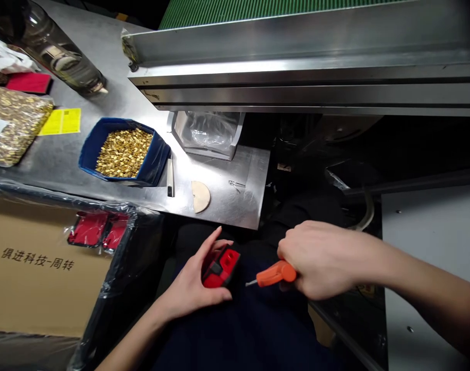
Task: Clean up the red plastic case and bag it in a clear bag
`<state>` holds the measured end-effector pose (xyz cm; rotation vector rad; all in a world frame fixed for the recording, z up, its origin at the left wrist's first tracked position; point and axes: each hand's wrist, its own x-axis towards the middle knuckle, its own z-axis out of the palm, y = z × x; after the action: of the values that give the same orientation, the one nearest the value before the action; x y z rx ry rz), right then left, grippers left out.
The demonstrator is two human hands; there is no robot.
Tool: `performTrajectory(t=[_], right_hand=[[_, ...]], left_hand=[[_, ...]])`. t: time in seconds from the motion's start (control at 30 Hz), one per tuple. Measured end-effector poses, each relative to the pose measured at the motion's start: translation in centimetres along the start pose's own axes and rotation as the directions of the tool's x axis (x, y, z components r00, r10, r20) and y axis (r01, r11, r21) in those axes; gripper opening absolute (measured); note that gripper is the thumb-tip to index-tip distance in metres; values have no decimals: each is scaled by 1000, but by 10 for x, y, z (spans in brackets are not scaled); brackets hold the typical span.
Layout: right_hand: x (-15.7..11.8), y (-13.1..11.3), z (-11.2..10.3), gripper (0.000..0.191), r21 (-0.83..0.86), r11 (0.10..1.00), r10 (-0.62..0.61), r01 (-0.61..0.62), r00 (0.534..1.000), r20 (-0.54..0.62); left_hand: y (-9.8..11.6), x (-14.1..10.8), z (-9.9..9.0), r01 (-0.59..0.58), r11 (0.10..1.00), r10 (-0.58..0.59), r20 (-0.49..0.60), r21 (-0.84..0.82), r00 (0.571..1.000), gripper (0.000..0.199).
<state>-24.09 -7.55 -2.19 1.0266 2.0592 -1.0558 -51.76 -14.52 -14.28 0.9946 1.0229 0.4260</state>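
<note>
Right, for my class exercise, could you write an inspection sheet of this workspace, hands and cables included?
Surface: metal bench, shiny, with glare.
Work items: red-and-black part; orange tool with metal tip.
Clutter: blue bin of gold pieces, pale disc, bottle, yellow label.
Hands: left hand holds the red-and-black part; right hand grips the orange tool, its tip apart from the part.
Cables: one pale tube or cable, right; cannot tell which.
Surroundings: green ribbed surface beyond metal rail; carton, left.
</note>
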Motion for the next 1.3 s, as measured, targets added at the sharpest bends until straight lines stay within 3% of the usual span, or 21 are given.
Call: performTrajectory(t=[0.13, 0.2, 0.27, 0.33, 0.4, 0.47, 0.5, 0.53, 0.6, 0.67, 0.7, 0.8, 0.9, 0.97, 1.03, 1.1, 1.13, 1.2, 1.3], right_hand=[[-4, 11, -16, 28, -6, 1000, 29, -29, 999, 26], [0, 16, -19, 28, -42, 997, 70, -68, 997, 40], [3, 22, -18, 31, -26, 997, 75, -73, 991, 114], [5, 27, -15, 35, 67, 997, 26, -39, 981, 191], [6, 30, -7, 37, 127, 991, 14, -37, 984, 180], [5, 33, 3, 37, 125, 991, 36, -51, 992, 123], [4, 34, 8, 37, 128, 991, 34, -48, 993, 113], [3, 35, 13, 36, 137, 990, 28, -44, 993, 114], [-3, 39, 19, 30, 157, 985, 52, -68, 993, 104], [-9, 42, 19, 22, 150, 980, 121, -129, 991, 61], [-11, 42, 17, 20, 138, 979, 146, -151, 988, 45], [-8, 30, 3, 22, 52, 990, 132, -134, 991, 35], [2, 8, -5, 17, -78, 989, 126, -122, 991, 44], [6, 3, -1, 11, -124, 978, 172, -167, 985, 30], [6, 14, 9, 14, -153, 965, 199, -212, 976, -93], [5, 40, 21, 22, -211, 949, 161, -233, 937, -309], [7, 57, 26, 27, -254, 935, 126, -249, 900, -417], [17, 93, 35, 34, -326, 891, 89, -315, 827, -555], [51, 142, 40, 37, -350, 851, 131, -393, 803, -581]], left_hand=[[16, -2, 3, -94, 982, 51, 248, 164, 967, 123], [13, -2, 3, -80, 994, 59, 264, 71, 963, 119], [4, -2, 2, -6, 985, 45, 225, -173, 973, 116], [-9, -1, 3, 63, 867, 13, 150, -495, 989, 111], [-21, 2, 6, 100, 667, -69, 73, -738, 995, 98], [-28, 5, 8, 140, 534, -187, 45, -834, 981, 84], [-28, 6, 7, 174, 530, -235, 54, -830, 971, 81], [-26, 6, 5, 207, 575, -259, 64, -792, 964, 81], [-15, 7, -1, 219, 764, -223, 71, -607, 972, 93], [3, 10, -7, 123, 951, -111, 58, -284, 992, 111], [14, 12, -8, 51, 994, -47, 41, -94, 998, 116], [39, 25, 0, -157, 923, 119, 127, 352, 985, 104], [49, 38, 10, -302, 835, 153, 332, 461, 931, 100], [50, 41, 5, -259, 855, 90, 364, 449, 927, 104], [46, 38, -7, -105, 939, 5, 292, 328, 956, 103], [34, 32, -20, 61, 998, -62, 233, 15, 971, 88], [26, 28, -24, 127, 976, -83, 236, -177, 968, 80], [6, 22, -25, 194, 849, -99, 212, -491, 972, 73], [-18, 21, -11, 215, 722, -151, 153, -658, 977, 63]])
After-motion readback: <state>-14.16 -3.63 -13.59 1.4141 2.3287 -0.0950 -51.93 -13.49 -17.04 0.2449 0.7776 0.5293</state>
